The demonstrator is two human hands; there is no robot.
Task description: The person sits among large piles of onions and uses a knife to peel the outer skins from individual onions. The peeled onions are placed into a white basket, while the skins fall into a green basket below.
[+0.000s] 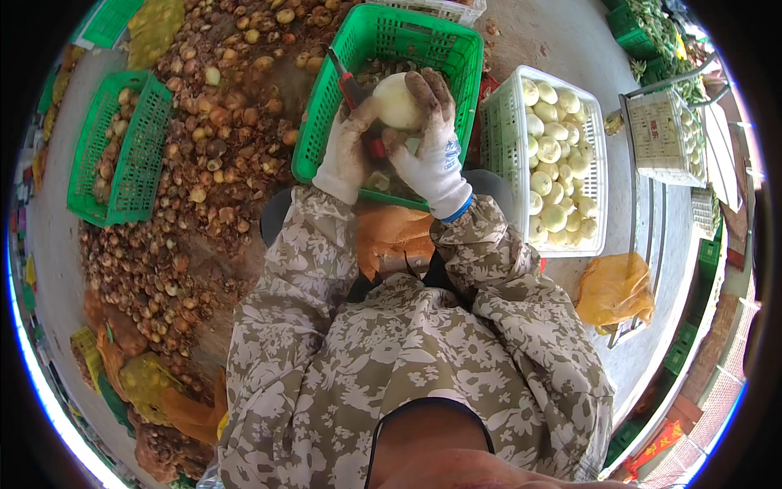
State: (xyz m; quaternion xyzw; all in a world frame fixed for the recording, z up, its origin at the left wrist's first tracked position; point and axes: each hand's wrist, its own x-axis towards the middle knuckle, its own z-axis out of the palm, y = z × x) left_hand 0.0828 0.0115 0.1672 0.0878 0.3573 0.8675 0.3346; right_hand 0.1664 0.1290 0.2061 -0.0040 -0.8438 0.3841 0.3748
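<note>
A peeled white onion is held between my gloved hands over a green plastic crate. My right hand curls its fingers around the far right side of it. On the other side, the thumb of my left hand lies against the onion. That left hand also grips a tool with a red and black handle, its dark narrow end pointing up and left. Part of the tool is hidden by the hand, so its exact kind is unclear. Both white gloves have soiled fingers. Peelings and scraps lie inside the crate below.
A white plastic crate of peeled onions stands at right. Unpeeled onions and loose skins cover the floor at left, around another green crate holding onions. An orange mesh bag rests at right, near a metal-framed rack bearing a crate.
</note>
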